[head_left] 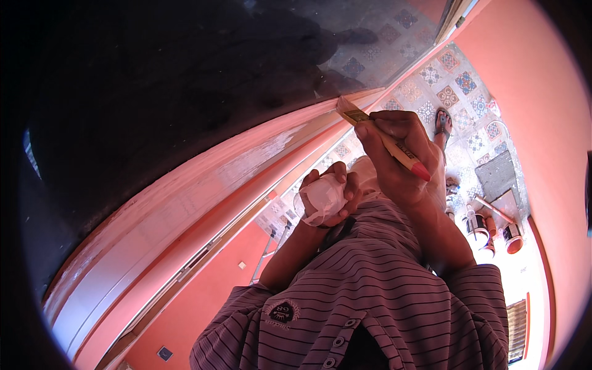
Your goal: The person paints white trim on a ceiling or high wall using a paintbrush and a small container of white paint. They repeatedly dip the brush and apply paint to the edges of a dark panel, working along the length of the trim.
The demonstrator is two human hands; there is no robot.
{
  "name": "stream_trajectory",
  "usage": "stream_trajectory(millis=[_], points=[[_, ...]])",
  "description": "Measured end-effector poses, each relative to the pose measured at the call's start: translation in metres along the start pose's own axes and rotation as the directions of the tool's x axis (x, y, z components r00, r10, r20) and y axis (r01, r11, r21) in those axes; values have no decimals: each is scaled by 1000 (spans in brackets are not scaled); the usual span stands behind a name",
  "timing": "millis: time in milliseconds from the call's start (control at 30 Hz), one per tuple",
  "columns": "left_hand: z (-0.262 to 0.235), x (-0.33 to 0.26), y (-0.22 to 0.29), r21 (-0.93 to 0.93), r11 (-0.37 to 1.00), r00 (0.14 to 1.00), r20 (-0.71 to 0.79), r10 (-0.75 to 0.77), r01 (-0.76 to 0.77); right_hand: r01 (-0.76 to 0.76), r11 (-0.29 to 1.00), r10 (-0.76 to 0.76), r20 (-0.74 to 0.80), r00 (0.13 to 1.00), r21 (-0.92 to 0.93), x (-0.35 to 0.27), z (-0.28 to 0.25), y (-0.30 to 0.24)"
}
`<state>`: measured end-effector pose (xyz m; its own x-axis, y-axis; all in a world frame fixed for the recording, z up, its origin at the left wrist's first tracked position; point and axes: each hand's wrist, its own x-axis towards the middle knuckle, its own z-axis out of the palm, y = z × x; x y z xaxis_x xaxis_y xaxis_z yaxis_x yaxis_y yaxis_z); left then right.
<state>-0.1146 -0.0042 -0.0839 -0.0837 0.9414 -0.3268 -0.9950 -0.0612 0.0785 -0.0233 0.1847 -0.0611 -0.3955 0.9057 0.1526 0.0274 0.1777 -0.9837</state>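
My right hand (401, 154) is closed round the wooden handle of a paintbrush (391, 147) with a red end. The brush's bristles touch the edge of a pale pink, partly painted frame (246, 163) beside a dark glassy pane (185, 74). Lower and to the left, my left hand (345, 191) wraps round a small clear plastic cup (322, 200) with pale pinkish-white stuff inside, likely paint. The cup is held near my chest, apart from the brush.
Salmon walls (530, 80) rise at the right and lower left. Patterned tiles (449, 95) cover the floor, where a sandalled foot (443, 123) shows. Paint cans (512, 238) and a grey mat (497, 174) lie at the right. A metal ladder (269, 250) stands at lower left.
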Motion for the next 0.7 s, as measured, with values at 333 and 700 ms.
stream_trajectory(millis=[333,700], points=[[-3,-1,1,6,1000,1000,10,2,-2,25,999,-24,36,999,-20,1,-4,-4],[-3,1,1,-1,1000,999,35,7,-7,103,993,-102,-9,995,64,2,-1,-4]])
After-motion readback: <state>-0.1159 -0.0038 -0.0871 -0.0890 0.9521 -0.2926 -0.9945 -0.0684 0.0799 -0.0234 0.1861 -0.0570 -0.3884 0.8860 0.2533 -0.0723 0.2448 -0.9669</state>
